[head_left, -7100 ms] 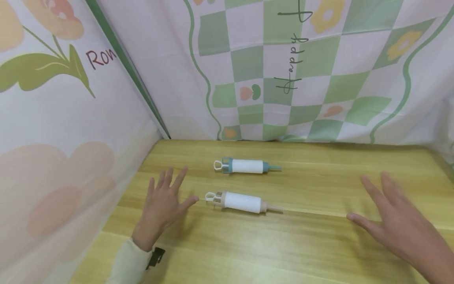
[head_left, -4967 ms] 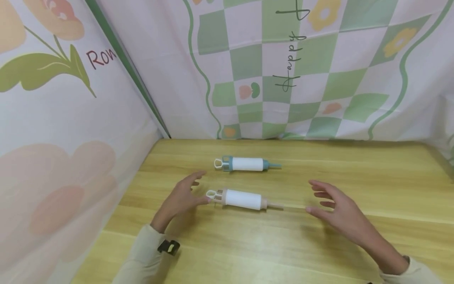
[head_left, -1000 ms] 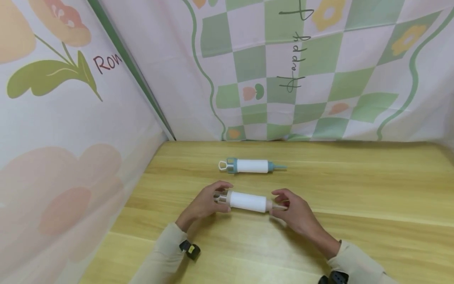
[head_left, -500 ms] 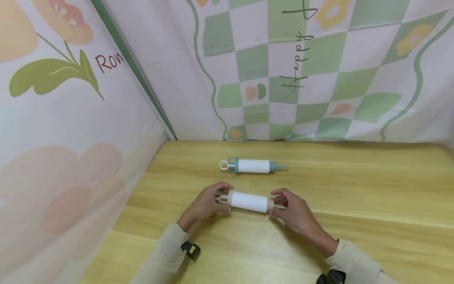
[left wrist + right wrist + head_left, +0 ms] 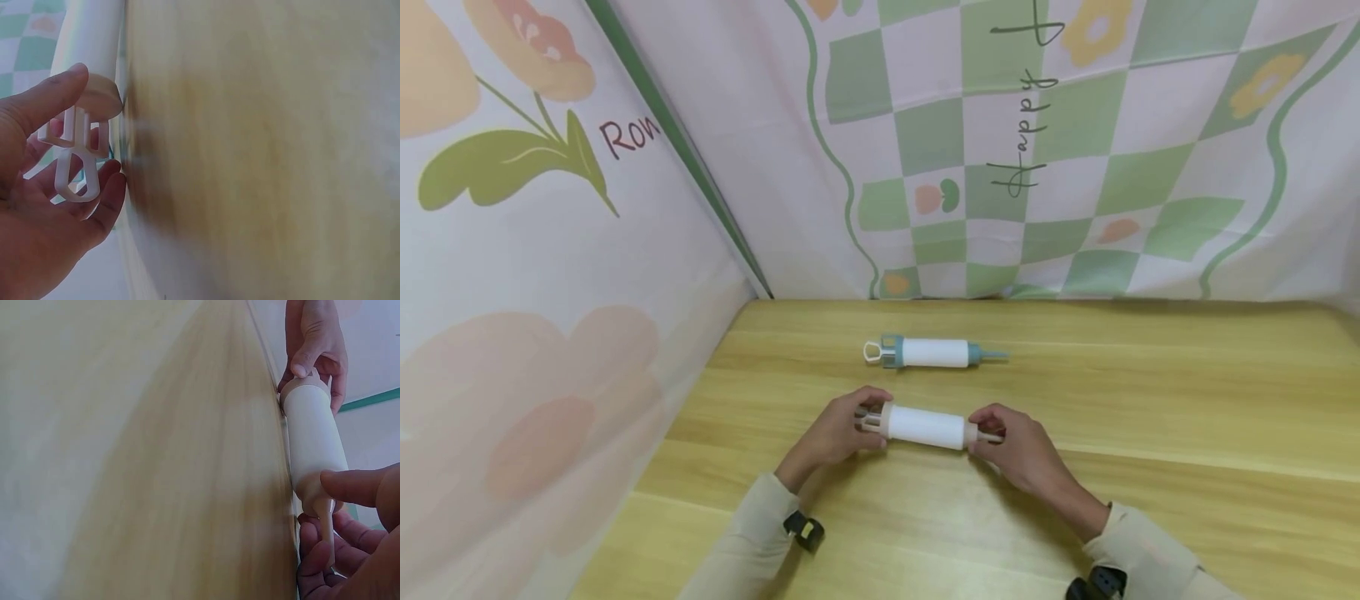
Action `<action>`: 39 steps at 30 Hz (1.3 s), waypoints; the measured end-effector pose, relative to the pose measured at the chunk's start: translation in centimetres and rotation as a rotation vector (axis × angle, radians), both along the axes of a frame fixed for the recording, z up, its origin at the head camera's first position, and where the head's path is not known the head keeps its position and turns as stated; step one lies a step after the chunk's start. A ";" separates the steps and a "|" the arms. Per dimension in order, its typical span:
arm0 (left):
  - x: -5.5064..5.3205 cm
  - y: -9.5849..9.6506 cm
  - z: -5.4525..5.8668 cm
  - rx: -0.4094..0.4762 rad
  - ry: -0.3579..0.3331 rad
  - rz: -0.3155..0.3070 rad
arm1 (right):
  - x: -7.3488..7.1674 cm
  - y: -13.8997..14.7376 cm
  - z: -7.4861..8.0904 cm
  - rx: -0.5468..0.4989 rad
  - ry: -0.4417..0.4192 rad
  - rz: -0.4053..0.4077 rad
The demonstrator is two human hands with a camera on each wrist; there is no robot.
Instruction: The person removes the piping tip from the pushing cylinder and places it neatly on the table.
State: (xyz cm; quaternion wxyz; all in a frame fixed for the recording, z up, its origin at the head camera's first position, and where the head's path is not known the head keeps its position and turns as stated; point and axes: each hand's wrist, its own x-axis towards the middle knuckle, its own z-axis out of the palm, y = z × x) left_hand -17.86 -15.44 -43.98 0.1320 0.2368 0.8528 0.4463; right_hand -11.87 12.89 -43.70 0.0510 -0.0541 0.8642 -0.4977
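Observation:
A syringe with a white barrel and beige ends (image 5: 927,427) lies across the wooden table in the head view. My left hand (image 5: 829,433) holds its plunger end, with the thumb on the beige collar (image 5: 100,100). In the left wrist view the white loop handle (image 5: 78,181) sits inside the curve of those fingers. At the other end my right hand (image 5: 1028,450) grips the beige nozzle end. The right wrist view shows its thumb (image 5: 350,485) against the tapered part and the fingers behind the thin nozzle tip (image 5: 327,528).
Behind it, a second syringe with teal ends (image 5: 935,352) lies roughly parallel on the wooden table (image 5: 1150,400). A checked green and white curtain (image 5: 1045,167) hangs along the back edge. Another printed cloth (image 5: 535,267) closes off the left side.
Both hands, earlier spread apart beside the beige-ended syringe, have moved inward and taken hold of its two ends. Over the last second they stay almost still. The teal-ended syringe has stayed in place.

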 end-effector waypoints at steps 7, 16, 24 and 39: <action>0.0 0.0 0.1 -0.035 0.036 0.007 | 0.0 0.1 0.1 0.016 0.010 -0.004; 0.2 -0.2 0.3 -0.029 0.046 0.010 | 0.2 0.3 0.3 0.012 0.029 -0.005; 0.3 -0.2 0.5 0.070 0.035 0.016 | 0.7 0.8 1.1 -0.052 0.047 -0.003; 0.8 0.0 1.4 0.209 -0.016 0.057 | 0.6 1.6 2.1 -0.092 0.092 -0.022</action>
